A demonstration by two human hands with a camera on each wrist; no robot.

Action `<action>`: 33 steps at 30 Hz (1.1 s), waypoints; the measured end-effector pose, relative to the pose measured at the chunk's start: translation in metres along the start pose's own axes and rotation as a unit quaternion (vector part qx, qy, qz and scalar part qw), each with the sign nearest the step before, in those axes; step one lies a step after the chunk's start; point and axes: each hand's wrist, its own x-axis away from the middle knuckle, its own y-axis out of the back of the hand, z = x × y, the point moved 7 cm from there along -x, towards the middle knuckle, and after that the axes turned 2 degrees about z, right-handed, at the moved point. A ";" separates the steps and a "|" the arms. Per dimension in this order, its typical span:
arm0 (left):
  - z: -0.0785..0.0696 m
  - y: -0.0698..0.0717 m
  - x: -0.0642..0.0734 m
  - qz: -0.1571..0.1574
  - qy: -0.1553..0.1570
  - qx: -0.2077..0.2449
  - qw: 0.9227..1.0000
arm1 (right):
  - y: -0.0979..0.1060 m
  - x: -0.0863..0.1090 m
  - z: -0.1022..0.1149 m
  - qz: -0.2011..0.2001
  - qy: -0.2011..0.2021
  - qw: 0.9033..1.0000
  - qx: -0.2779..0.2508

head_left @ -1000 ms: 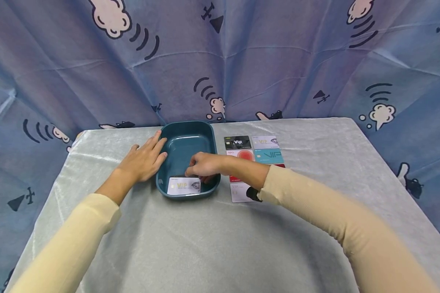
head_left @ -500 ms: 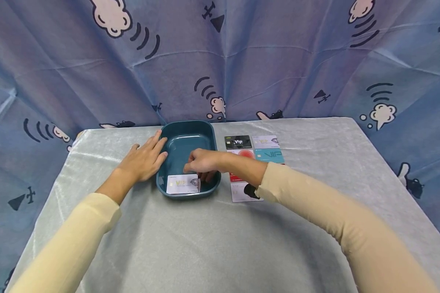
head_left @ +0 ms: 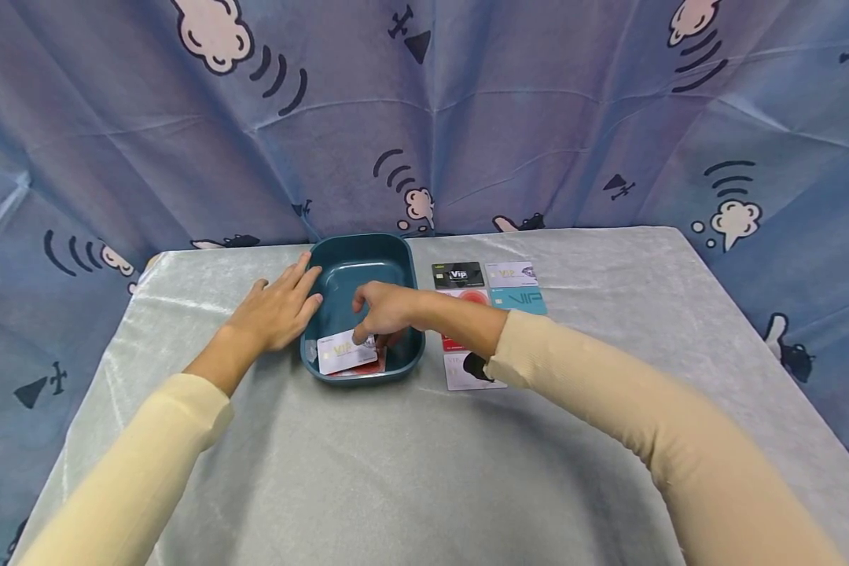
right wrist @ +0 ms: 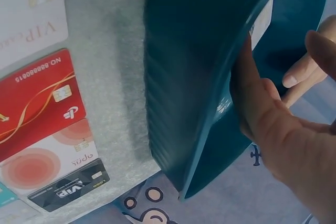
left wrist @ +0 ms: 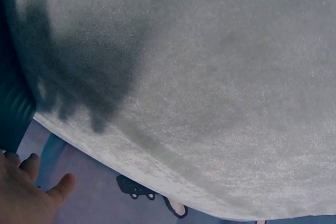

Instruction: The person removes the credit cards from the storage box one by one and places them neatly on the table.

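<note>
My left hand [head_left: 276, 306] rests on the left rim of a teal plastic bin [head_left: 354, 243], its fingers straight; the left wrist view catches part of this hand [left wrist: 26, 192]. Inside the bin, my right hand [head_left: 389, 308] pinches a white VIP card [head_left: 336, 352] near its right end, with index fingertip on top and thumb at the edge. That card sits tilted over a reddish patterned card [head_left: 368, 368], mostly hidden. In the right wrist view, the right hand [right wrist: 294, 135] reaches over the bin's rim, and only a sliver of white card [right wrist: 262, 22] shows.
Cards lie in two columns right of the bin: black VIP [head_left: 457, 274], white VIP [head_left: 512, 273], teal VIP [head_left: 519, 300], one with red circles [right wrist: 31, 166], red [right wrist: 44, 98], white [head_left: 463, 373]. My right forearm crosses above them. A patterned curtain [head_left: 523, 118] hangs behind the table.
The white card has shifted slightly left and tilted, its right end rising, and the reddish card beneath has come into view. My right hand has moved slightly upward; my left hand stays put.
</note>
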 end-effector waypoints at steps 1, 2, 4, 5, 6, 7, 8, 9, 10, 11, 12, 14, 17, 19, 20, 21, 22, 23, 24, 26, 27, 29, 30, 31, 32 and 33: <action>0.000 0.000 0.000 0.000 0.000 0.000 1.000 | 0.000 -0.001 0.001 -0.005 0.001 1.000 0.010; 0.000 0.000 0.000 0.000 0.000 0.001 1.000 | 0.000 -0.002 0.002 -0.011 0.003 1.000 0.025; 0.000 0.000 0.001 0.001 0.000 0.001 1.000 | 0.000 -0.003 0.005 -0.023 0.007 0.998 0.054; 0.000 0.000 0.001 0.001 0.000 0.001 1.000 | 0.000 -0.003 0.006 -0.027 0.008 0.997 0.067; 0.000 0.000 0.001 0.001 0.000 0.001 1.000 | 0.000 -0.004 0.007 -0.032 0.008 0.996 0.078; 0.000 0.000 0.001 0.000 0.000 0.002 1.000 | -0.001 -0.004 0.009 -0.037 0.008 0.995 0.089; 0.001 0.000 0.001 0.000 0.000 0.002 1.000 | -0.001 -0.005 0.010 -0.042 0.009 0.994 0.101; 0.001 0.000 0.001 0.000 -0.001 0.003 1.000 | -0.001 -0.005 0.012 -0.047 0.010 0.993 0.111; 0.001 0.000 0.001 0.000 -0.001 0.003 1.000 | -0.002 -0.006 0.013 -0.052 0.011 0.991 0.123; 0.001 0.000 0.001 0.000 -0.001 0.003 1.000 | -0.001 -0.006 0.014 -0.058 0.012 0.989 0.136; 0.000 0.000 0.001 0.000 -0.001 0.003 1.000 | -0.001 -0.007 0.015 -0.063 0.014 0.987 0.148; 0.000 0.001 0.001 0.000 -0.002 0.003 1.000 | -0.002 -0.008 0.017 -0.072 0.016 0.983 0.170; 0.000 0.001 0.001 -0.002 -0.002 0.000 1.000 | -0.002 -0.009 0.018 -0.079 0.015 0.979 0.189; 0.000 0.001 0.001 -0.003 -0.002 -0.001 1.000 | -0.002 -0.009 0.018 -0.079 0.012 0.979 0.186; 0.000 0.000 0.001 -0.003 -0.002 -0.001 1.000 | -0.002 -0.009 0.018 -0.078 0.012 0.980 0.184; 0.000 0.000 0.001 -0.003 -0.002 0.000 1.000 | -0.002 -0.009 0.018 -0.077 0.012 0.980 0.181; 0.000 0.000 0.001 -0.003 -0.002 0.000 1.000 | -0.002 -0.009 0.017 -0.076 0.013 0.981 0.177; 0.000 0.000 0.001 -0.003 -0.001 0.000 1.000 | -0.002 -0.008 0.016 -0.076 0.014 0.982 0.175; 0.000 0.000 0.001 -0.003 -0.001 0.001 1.000 | -0.002 -0.008 0.015 -0.075 0.015 0.983 0.170; 0.001 0.000 0.001 -0.004 -0.002 0.001 1.000 | -0.002 -0.007 0.013 -0.072 0.019 0.984 0.163; 0.001 0.000 0.001 -0.005 -0.002 0.000 1.000 | -0.002 -0.006 0.012 -0.071 0.022 0.984 0.161; 0.001 0.000 0.001 -0.008 -0.003 -0.002 1.000 | -0.001 -0.004 0.010 -0.068 0.028 0.986 0.152; 0.001 0.000 0.000 -0.010 -0.002 -0.002 1.000 | 0.000 -0.003 0.009 -0.067 0.031 0.987 0.143; 0.001 0.000 0.000 -0.011 -0.002 -0.002 1.000 | 0.001 -0.002 0.008 -0.067 0.034 0.988 0.138; 0.001 0.000 0.000 -0.013 -0.002 -0.002 1.000 | 0.003 -0.001 0.007 -0.068 0.038 0.988 0.131; 0.001 0.000 0.000 -0.013 -0.002 -0.003 1.000 | 0.005 0.001 0.007 -0.069 0.041 0.989 0.124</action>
